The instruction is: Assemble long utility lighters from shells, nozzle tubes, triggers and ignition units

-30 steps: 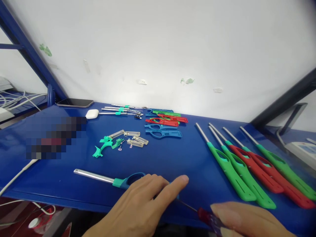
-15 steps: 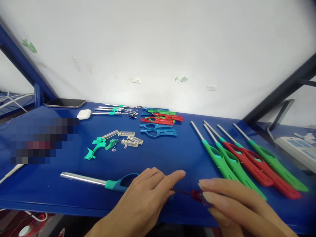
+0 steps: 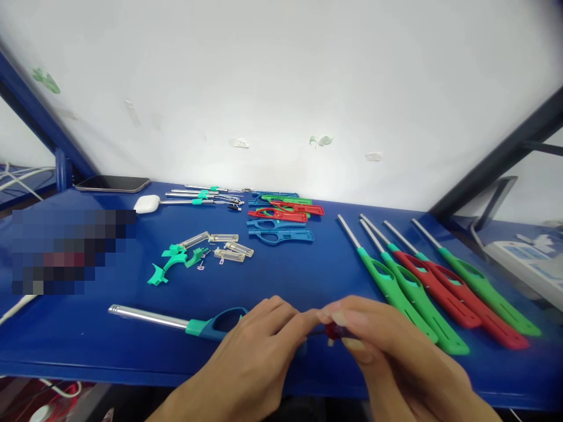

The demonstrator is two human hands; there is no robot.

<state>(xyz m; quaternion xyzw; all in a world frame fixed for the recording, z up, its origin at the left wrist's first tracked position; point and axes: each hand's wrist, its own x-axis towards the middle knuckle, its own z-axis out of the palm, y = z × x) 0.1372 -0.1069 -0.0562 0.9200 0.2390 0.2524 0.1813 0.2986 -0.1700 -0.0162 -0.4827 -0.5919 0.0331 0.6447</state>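
Note:
A blue utility lighter [image 3: 206, 328] with a teal collar and a silver tube lies near the table's front edge, tube pointing left. My left hand [image 3: 264, 340] is closed over its handle and hides most of it. In my right hand [image 3: 373, 334] is a small screwdriver [image 3: 336, 331] with a dark red handle, pinched between thumb and fingers. Its thin shaft runs left to my left hand, where the tip is hidden. My hands are side by side, with the right fingertips at or against the left index finger; I cannot tell if they touch.
To the right lie several green and red lighters [image 3: 422, 269]. Behind are blue, red and green handle shells [image 3: 281, 234], metal tubes with wires [image 3: 197, 201], clear fuel tanks [image 3: 229, 255] and teal plastic pieces [image 3: 176, 261]. A phone [image 3: 113, 183] and a white case [image 3: 147, 204] lie back left.
My right hand has moved left with the screwdriver, closing in on my left hand. My left index finger, stretched out before, is now drawn in. The view has shifted slightly.

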